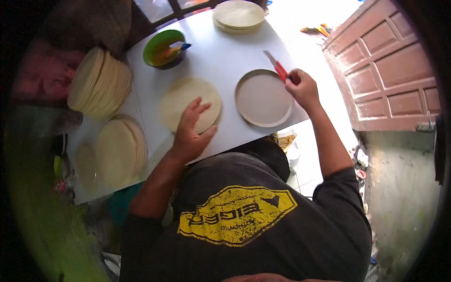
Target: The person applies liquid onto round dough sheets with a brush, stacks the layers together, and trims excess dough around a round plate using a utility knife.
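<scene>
My right hand [303, 88] is closed around a red utility knife [281, 70], its blade extended and pointing up and away. Just below the knife, a round grey-beige plate or mold [264, 101] lies on the white table. My left hand [191, 131] is over a thin, pale round sheet [178, 101], its fingers apart and partly bent, holding nothing. Whether the fingertips touch the sheet I cannot tell. Left of this hand, a stack of similar pale rounds [117, 152] lies near the table edge.
A tall stack of rounds [105, 84] leans at the left, and another stack [238, 15] sits at the far end. A green bowl [151, 50] holds a blue-tipped item. A brown panelled door [385, 66] stands to the right of the white table [221, 56].
</scene>
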Available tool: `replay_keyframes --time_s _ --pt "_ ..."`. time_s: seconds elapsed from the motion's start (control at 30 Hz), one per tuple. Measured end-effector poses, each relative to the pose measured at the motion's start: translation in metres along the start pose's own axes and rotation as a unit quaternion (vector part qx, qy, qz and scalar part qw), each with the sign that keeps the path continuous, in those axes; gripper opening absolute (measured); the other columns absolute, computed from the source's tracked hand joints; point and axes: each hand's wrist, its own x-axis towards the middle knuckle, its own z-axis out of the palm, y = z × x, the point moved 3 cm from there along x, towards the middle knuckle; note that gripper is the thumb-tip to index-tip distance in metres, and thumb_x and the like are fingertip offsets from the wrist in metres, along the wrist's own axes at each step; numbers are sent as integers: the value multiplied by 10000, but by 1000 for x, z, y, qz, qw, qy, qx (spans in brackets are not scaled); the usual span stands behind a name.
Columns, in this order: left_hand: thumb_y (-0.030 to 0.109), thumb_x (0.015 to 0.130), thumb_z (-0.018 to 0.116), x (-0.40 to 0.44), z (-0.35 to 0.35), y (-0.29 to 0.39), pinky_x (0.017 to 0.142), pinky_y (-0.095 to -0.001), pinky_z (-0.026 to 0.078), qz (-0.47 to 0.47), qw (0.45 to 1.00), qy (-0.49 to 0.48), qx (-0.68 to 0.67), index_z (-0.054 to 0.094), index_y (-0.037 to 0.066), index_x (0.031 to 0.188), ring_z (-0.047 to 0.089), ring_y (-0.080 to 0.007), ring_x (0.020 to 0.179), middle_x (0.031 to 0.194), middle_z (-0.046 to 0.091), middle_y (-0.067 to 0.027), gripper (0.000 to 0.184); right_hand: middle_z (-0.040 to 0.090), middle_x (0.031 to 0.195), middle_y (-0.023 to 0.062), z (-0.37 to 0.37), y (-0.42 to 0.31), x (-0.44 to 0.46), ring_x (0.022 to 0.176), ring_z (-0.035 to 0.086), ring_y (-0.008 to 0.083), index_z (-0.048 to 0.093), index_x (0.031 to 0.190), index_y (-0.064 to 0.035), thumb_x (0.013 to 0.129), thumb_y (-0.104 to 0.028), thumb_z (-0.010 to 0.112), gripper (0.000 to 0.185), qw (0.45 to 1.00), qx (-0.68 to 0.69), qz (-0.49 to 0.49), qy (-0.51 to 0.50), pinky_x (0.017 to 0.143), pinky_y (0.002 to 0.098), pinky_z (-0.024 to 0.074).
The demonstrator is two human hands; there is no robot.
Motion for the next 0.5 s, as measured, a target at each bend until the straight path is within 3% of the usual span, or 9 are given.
replay_keyframes --time_s 0.1,0.2,0.3,0.37,0.5 --pt "278 797 709 -15 -33 -28 1088 -464 346 -19 977 23 210 542 63 1293 424 -376 1299 1375 456 -218 566 642 792 159 18 -36 -24 739 638 305 639 852 -24 751 -227 699 235 994 -68 -59 -68 707 406 512" --pt "287 804 712 -16 -37 -51 1097 -473 334 -18 965 -40 260 532 65 1306 419 -385 1298 1371 457 -224 578 650 831 155 38 -39 -24 770 644 323 647 919 -9 759 -186 682 241 979 -157 -78 -103 717 407 515" --pt "296 798 723 -22 -34 -61 1099 -480 329 18 966 12 256 548 59 1290 418 -394 1293 1358 465 -223 573 650 909 160 48 -48 -25 848 636 328 644 965 -15 763 -203 686 279 975 -187 -47 -111 770 422 506" --pt "299 790 730 -29 -36 -64 1100 -480 328 10 972 37 233 557 55 1279 417 -397 1293 1355 468 -223 573 640 996 159 47 -72 -26 952 615 331 627 1027 -20 771 -223 687 332 965 -232 -124 3 846 429 482" --pt "294 772 746 -40 -35 -78 1101 -477 326 9 967 65 245 577 45 1254 416 -400 1292 1351 473 -219 568 608 1183 202 118 -130 -10 1105 574 365 592 1180 -11 817 -289 680 465 972 -83 -197 -94 977 425 441"
